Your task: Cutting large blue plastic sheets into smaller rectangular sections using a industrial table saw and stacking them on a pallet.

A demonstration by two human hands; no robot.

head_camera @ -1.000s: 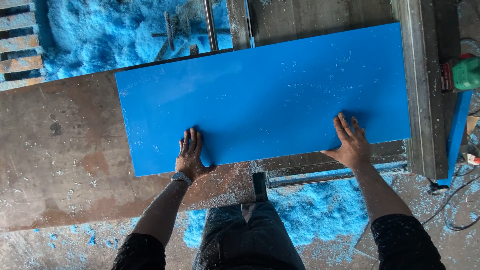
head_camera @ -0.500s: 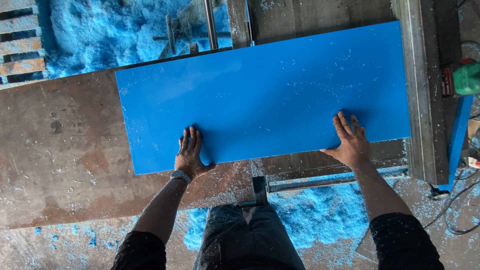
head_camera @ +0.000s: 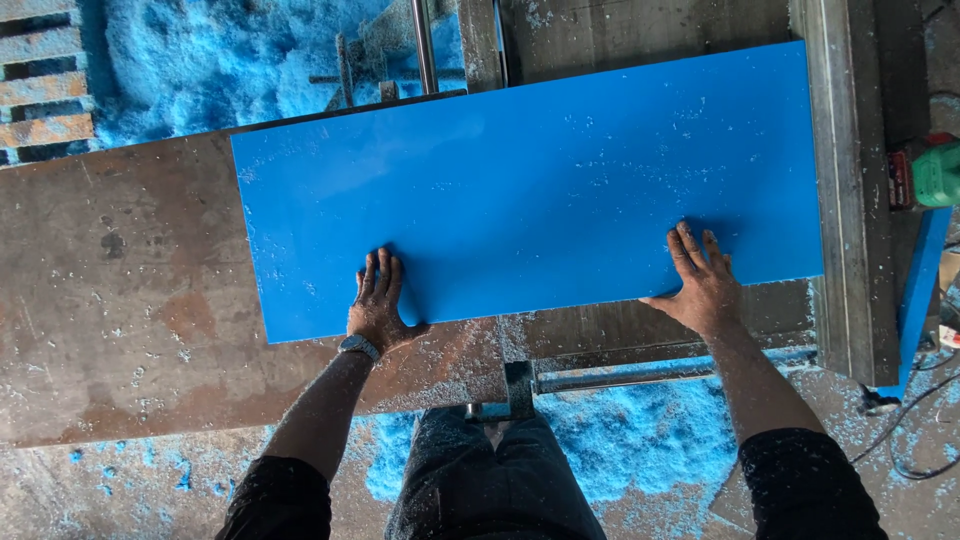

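Your left hand (head_camera: 378, 305) lies flat on the blue panel (head_camera: 530, 180), fingers straight and close together, near the panel's near edge on the left side. Your right hand (head_camera: 703, 280) lies also flat, fingers spread a little, at the near edge on the right side. Neither hand grips anything; both palms only press down on the surface.

The panel lies on the steel table (head_camera: 110, 300), a little turned, so its right end is farther from you than its left end. Its right end reaches the metal fence (head_camera: 845, 180); whether it touches or only overlaps it, I cannot tell. The far edge is near the slot (head_camera: 500, 45) where the rod (head_camera: 424, 45) stands.

Compared with one second ago, almost nothing changes. The panel keeps the same position and the same angle, and your hands keep the same places on it. So I judge that the panel is held steady and is not yet fed forward.

Blue dust (head_camera: 230, 50) lies thick beyond the table, and more is on the floor (head_camera: 640, 440) beside your legs. A green tool (head_camera: 935, 175) sits at the right, beyond the fence.
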